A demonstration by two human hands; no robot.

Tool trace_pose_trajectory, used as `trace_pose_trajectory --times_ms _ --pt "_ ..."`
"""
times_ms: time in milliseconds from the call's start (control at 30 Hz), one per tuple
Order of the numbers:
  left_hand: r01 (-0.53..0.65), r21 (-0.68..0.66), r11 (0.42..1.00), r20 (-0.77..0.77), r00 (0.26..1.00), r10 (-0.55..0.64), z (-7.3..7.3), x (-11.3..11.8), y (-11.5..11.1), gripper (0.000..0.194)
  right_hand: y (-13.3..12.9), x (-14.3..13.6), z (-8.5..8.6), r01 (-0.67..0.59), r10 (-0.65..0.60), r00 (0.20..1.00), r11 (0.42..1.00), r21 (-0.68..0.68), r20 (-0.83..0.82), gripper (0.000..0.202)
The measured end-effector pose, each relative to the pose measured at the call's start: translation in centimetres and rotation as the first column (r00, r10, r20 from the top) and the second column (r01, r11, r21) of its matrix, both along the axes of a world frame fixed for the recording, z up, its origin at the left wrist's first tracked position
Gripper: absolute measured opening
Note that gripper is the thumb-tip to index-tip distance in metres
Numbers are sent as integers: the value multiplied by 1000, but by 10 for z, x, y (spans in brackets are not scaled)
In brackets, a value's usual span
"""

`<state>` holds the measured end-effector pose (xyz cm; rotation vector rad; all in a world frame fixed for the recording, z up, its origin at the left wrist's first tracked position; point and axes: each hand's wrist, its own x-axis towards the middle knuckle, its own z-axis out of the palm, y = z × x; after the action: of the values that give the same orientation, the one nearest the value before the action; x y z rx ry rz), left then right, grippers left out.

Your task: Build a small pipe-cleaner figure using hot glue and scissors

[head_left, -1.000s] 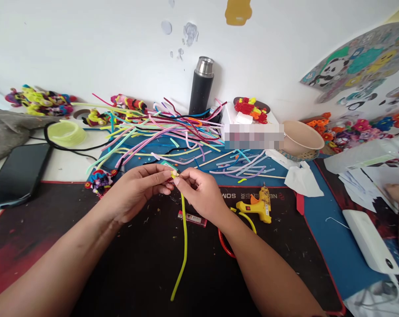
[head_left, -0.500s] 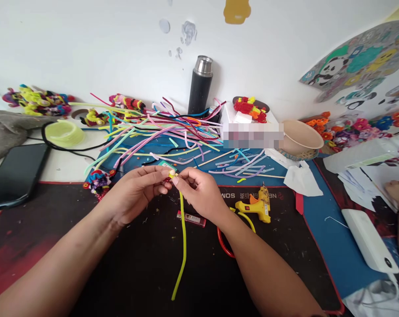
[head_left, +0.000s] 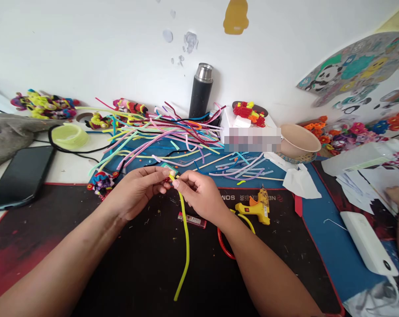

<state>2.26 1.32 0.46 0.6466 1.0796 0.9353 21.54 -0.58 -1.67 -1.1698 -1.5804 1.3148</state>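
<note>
My left hand [head_left: 142,191] and my right hand [head_left: 199,193] meet over the dark mat, their fingers pinched together. From between them hangs a yellow-green pipe cleaner [head_left: 186,237], its long free end reaching down toward me. At the fingertips is a small yellow and red piece, mostly covered by the fingers; its full shape cannot be made out. My left thumb and forefinger press on that piece, while my right fingertips hold the upper end of the pipe cleaner beside it. Just below my hands lies a small red packet [head_left: 192,220] on the mat.
A yellow glue gun [head_left: 259,207] and a red ring [head_left: 221,242] lie right of my hands. Behind are many coloured pipe cleaners [head_left: 146,149], a black flask [head_left: 200,92] and a beige bowl [head_left: 300,141]. A phone [head_left: 19,176] lies left; another person's hand [head_left: 397,196] is far right.
The view has tilted slightly, so the background sits lower. Both hands stay pinched at nearly the same place, and yellow now shows at the fingertips where a pale spot was.
</note>
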Motion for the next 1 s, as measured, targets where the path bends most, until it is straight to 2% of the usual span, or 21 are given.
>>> trace_pose_trajectory --times_ms 167,367,633,800,900,1000 --pt "-24 85 996 -55 998 29 2 2 -1 45 -1 -1 -2 -1 2 1000 1000 -13 24 32" --pt "33 199 979 -151 988 -3 -1 0 0 45 -3 -4 -7 -23 21 999 998 -51 -47 32" --pt "79 226 971 -100 993 -58 -12 -10 6 43 -3 -7 -5 -46 39 994 996 -71 -99 39" --pt "-7 219 976 13 1000 4 -20 -21 15 40 -10 2 17 -8 6 1000 998 -66 -22 40" --pt "-34 204 978 61 998 22 -21 -25 16 33 -22 22 41 54 -55 984 998 11 167 29" --pt "-38 190 981 93 995 20 -20 -26 16 32 -41 51 63 50 -91 889 994 101 448 24"
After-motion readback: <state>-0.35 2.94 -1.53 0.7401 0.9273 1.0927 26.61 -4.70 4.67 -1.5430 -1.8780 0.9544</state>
